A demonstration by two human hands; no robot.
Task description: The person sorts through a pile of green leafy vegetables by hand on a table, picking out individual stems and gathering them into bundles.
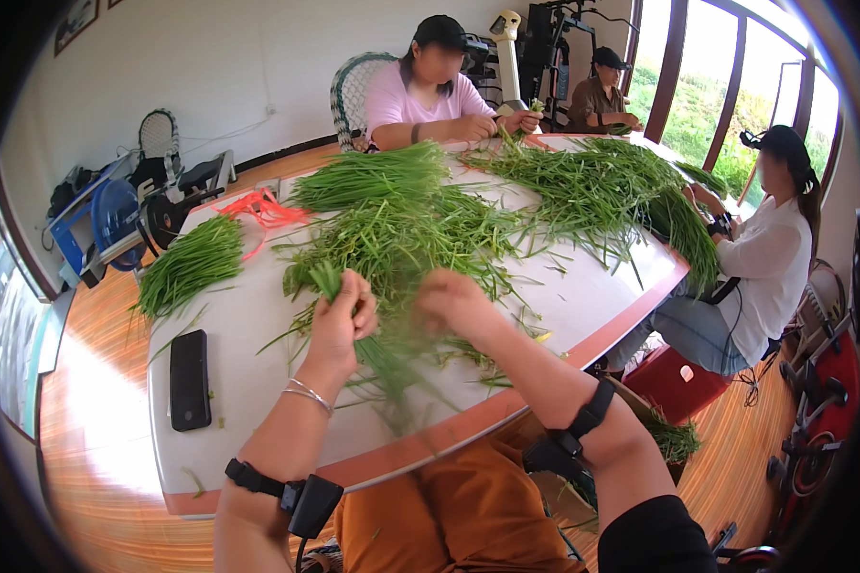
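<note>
My left hand is closed round a small bunch of garlic chives, near the front middle of the table. Their tips poke up above the fist and the lower blades hang below it, smeared by motion. My right hand is a little to the right, apart from the left, its fingers blurred so that I cannot tell what they hold. Just beyond both hands lies a loose heap of chives. Farther back, straighter chives are stacked, and a tidy bundle sits at the left edge.
Red plastic ties lie behind the left bundle. A black phone rests at the table's left front. Another big chive heap covers the right side, where other people sit. Below the table's right edge stands a red box.
</note>
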